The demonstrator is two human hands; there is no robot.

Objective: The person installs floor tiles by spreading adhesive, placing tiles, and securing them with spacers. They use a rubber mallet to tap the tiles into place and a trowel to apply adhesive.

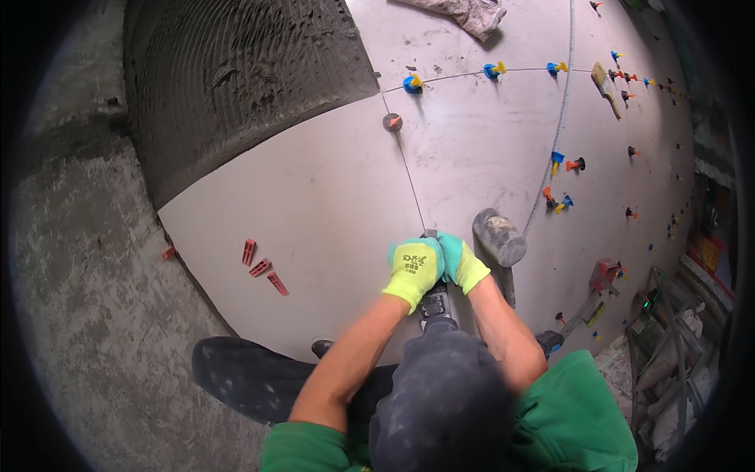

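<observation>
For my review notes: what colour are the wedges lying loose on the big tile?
Red. The wedges show clearly in the head view, left of the left hand.

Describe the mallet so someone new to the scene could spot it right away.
Start at the large pale tile in the middle of the floor and follow its right-hand joint down to the gloved left hand and right hand. The mallet lies on the floor just right of them, touching neither. It is the only grey, blunt-headed tool there; the nearby clips are small and brightly coloured.
</observation>
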